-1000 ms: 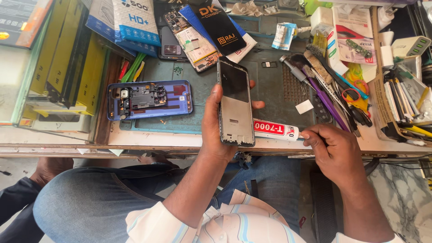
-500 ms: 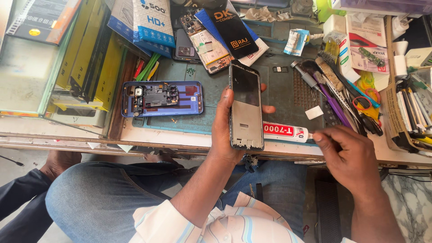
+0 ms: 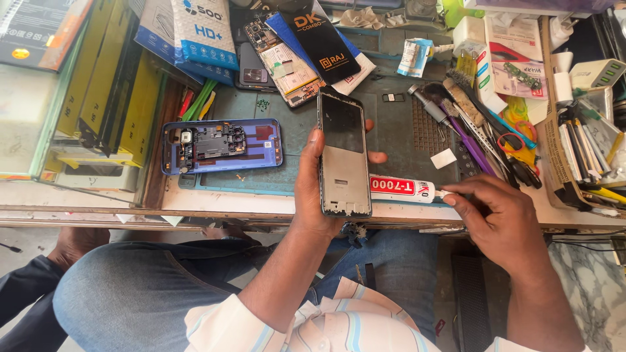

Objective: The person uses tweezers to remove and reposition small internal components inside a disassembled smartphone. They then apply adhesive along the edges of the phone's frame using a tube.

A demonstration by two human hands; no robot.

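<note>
Head view shows the left hand (image 3: 312,189) wrapped around a bare phone frame (image 3: 343,155), thumb on one long edge and fingertips on the other, holding it upright over the green work mat (image 3: 398,140); the right hand (image 3: 499,212) pinches the nozzle end of a white and red glue tube (image 3: 403,188) that lies on the bench edge just beside the frame; whether its cap is on I cannot tell; an opened blue phone body (image 3: 223,145) lies to the left, well apart; this looks like the gluing stage, adhesive about to be readied; the nozzle needs a steady, thin run along the frame's rim.
</note>
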